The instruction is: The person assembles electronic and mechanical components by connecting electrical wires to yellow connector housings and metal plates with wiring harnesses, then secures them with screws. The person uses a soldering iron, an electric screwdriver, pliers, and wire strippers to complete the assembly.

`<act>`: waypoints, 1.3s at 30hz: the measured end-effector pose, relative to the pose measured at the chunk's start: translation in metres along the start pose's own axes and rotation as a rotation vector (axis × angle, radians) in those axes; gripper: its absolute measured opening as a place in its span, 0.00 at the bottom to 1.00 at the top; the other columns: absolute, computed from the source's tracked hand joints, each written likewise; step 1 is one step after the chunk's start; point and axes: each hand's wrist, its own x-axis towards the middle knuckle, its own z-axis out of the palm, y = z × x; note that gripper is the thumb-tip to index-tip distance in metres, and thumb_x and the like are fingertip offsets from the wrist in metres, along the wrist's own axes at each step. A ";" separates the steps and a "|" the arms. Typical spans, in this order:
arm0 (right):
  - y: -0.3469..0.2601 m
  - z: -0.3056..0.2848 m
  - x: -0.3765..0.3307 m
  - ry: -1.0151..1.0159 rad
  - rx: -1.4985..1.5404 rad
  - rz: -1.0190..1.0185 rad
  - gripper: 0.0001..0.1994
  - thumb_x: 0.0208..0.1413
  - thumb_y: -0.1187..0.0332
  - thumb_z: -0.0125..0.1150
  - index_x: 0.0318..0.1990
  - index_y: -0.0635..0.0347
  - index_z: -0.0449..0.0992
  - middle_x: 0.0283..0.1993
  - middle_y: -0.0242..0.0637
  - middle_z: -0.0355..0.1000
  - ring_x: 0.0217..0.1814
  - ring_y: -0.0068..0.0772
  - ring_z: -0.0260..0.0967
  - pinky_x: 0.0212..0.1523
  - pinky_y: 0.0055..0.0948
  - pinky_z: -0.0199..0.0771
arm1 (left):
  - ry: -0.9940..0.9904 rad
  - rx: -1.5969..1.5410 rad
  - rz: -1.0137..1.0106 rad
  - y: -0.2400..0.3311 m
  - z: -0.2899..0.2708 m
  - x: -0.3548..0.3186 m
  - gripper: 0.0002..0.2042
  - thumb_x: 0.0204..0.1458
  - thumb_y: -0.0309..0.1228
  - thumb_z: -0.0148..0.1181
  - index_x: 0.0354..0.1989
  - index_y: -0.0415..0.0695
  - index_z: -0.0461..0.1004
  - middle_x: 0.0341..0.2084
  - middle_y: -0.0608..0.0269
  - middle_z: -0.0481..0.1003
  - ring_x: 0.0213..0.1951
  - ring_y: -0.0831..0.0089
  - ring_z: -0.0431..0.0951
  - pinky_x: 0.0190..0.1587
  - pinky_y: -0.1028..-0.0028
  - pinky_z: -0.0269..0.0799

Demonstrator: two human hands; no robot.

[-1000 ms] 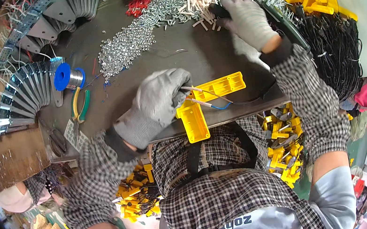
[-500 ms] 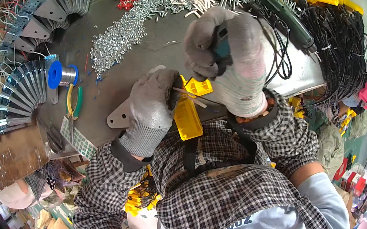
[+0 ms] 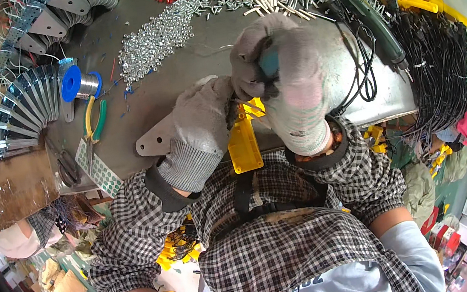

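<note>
— Yellow plastic block (image 3: 243, 144) sits at the desk's (image 3: 176, 88) near edge, at six o'clock from the pile of screws (image 3: 159, 33). How is it held?

— The left hand (image 3: 201, 129), gloved, closes on its upper end, pinning it beside a grey metal bracket (image 3: 154, 141).

— And the right hand (image 3: 283, 72)?

— Raised at one o'clock from the block, fist curled tight round a small dark tool with a teal part (image 3: 269, 63).

— How would the block handle?

— Light and stiff, I judge, somewhat slick under gloves. Gripping its long sides seems safest; the thin tabs could snap.

— Anything nearby?

— Pliers (image 3: 91, 122) and a blue wire spool (image 3: 79, 83) at nine o'clock.
</note>
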 end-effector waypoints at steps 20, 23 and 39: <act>0.002 0.006 -0.034 0.078 -0.409 -0.122 0.13 0.64 0.63 0.46 0.37 0.65 0.71 0.24 0.32 0.66 0.27 0.25 0.65 0.33 0.25 0.69 | 0.424 -0.242 0.303 0.049 -0.032 0.039 0.13 0.38 0.40 0.65 0.26 0.44 0.76 0.27 0.58 0.75 0.35 0.60 0.77 0.39 0.65 0.73; 0.006 -0.006 -0.040 0.115 -0.577 -0.248 0.15 0.65 0.60 0.45 0.37 0.64 0.71 0.21 0.31 0.65 0.25 0.27 0.65 0.32 0.26 0.70 | 0.022 -0.041 0.417 0.056 -0.066 0.044 0.17 0.40 0.39 0.65 0.36 0.42 0.76 0.35 0.55 0.76 0.39 0.58 0.77 0.43 0.63 0.72; -0.004 0.026 -0.008 0.042 -0.143 -0.100 0.15 0.58 0.75 0.50 0.18 0.58 0.63 0.18 0.28 0.62 0.18 0.20 0.57 0.19 0.23 0.53 | -0.091 0.130 -0.127 -0.038 -0.019 -0.052 0.40 0.33 0.52 0.65 0.60 0.53 0.67 0.51 0.59 0.68 0.54 0.56 0.68 0.56 0.56 0.61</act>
